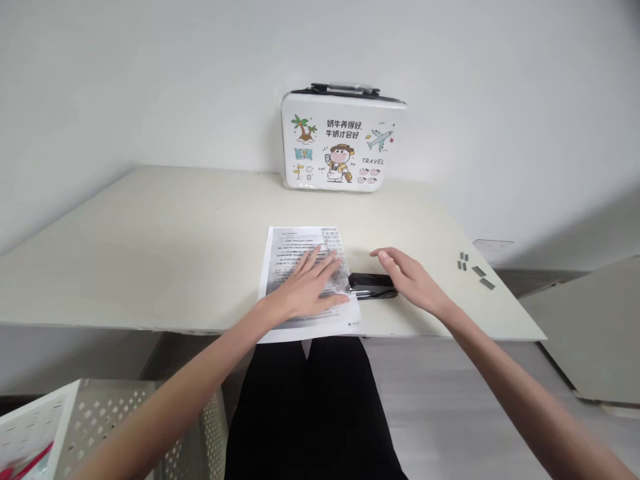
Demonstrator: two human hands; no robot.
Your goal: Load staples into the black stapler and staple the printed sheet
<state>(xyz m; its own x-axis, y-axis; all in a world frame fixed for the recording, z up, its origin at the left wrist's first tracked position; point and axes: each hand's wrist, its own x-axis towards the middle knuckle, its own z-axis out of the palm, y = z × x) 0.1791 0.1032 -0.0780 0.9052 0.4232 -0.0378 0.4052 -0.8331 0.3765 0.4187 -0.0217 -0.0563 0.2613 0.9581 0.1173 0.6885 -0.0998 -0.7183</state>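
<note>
On the white table, printed sheets of paper (pixel 295 327) lie at the front edge, with a corner jutting past it. My left hand (pixel 311 287) rests flat on the top page, fingers spread, and presses on it. A black stapler (pixel 373 283) lies sideways to the right of the page, its front end meeting the paper's right edge. Beside the stapler's rear end is my right hand (pixel 413 277), with thumb and index finger stretched out and nothing gripped between them. It covers part of that rear end; whether it touches cannot be made out.
Several strips and short pieces of staples (pixel 479 271) lie at the table's right end. Against the wall stands a white cartoon-printed case (pixel 345 143) with a black handle. A perforated white basket (pixel 110 407) is below on the left, and a pale panel (pixel 590 327) is at right.
</note>
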